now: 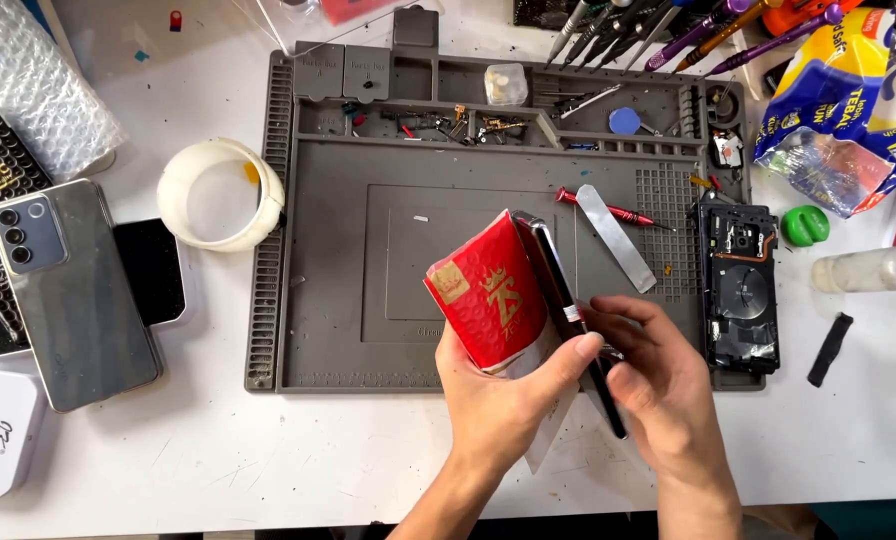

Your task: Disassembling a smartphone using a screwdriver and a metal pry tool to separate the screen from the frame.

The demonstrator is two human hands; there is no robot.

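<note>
The left hand (503,385) and right hand (658,385) come up from the bottom edge, close together over the front rim of the grey work mat (328,300). Between them they hold a thin dark phone (568,310), seen nearly edge-on and tilted, its upper end pointing away over the mat and its lower end reaching down past the right palm. The left hand is closed on it from the left, thumb laid across the edge, and also holds a curled red film sheet (488,295) with a gold mark, which bows out to the left of the phone. The right hand's fingers curl round the phone's other side, pinching it near the middle.

The mat fills the middle of the white table (218,450). A silver phone (73,290) lies face down well to the left. On the mat's right edge lies an opened phone body (740,290). A white tape ring (218,195) sits at the mat's left edge. A flat metal pry tool (616,235) rests across a red screwdriver (608,208) just beyond the hands.
</note>
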